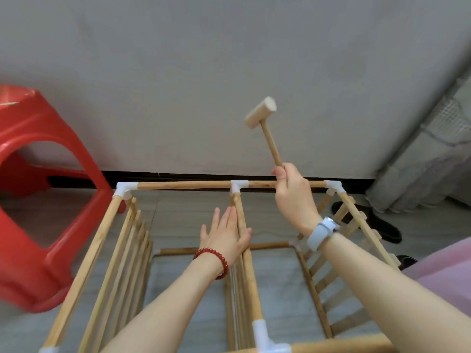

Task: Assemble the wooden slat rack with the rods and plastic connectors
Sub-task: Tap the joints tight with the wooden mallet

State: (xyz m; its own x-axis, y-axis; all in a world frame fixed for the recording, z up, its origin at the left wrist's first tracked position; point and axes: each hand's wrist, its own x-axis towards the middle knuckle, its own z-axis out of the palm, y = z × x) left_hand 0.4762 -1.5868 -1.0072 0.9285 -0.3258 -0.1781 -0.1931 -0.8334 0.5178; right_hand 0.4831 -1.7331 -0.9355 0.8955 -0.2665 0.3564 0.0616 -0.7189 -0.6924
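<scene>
Two bare forearms reached forward from the bottom of the view over a partly built wooden rack standing on a pale tiled floor. Nearest the camera, a white plastic connector joined the rack's near rail to its middle rod, which ran away toward the wall.

The left hand, with a red bead bracelet on its wrist, lay flat with straight fingers, palm resting against the left side of the middle rod and gripping nothing.

The right hand, with a pale watch on its wrist, was raised above the far rail with fingers curled round the lower end of a wooden mallet. The mallet's handle pointed up and slightly left, its head high against the grey wall.

At the far rail, a white T-connector met the middle rod, with white corner connectors at the far left and far right. Slatted side panels hung below the left rail and right rail.

A red plastic stool lay tipped over, left of the rack. Dark shoes sat on the floor beyond the right side.
</scene>
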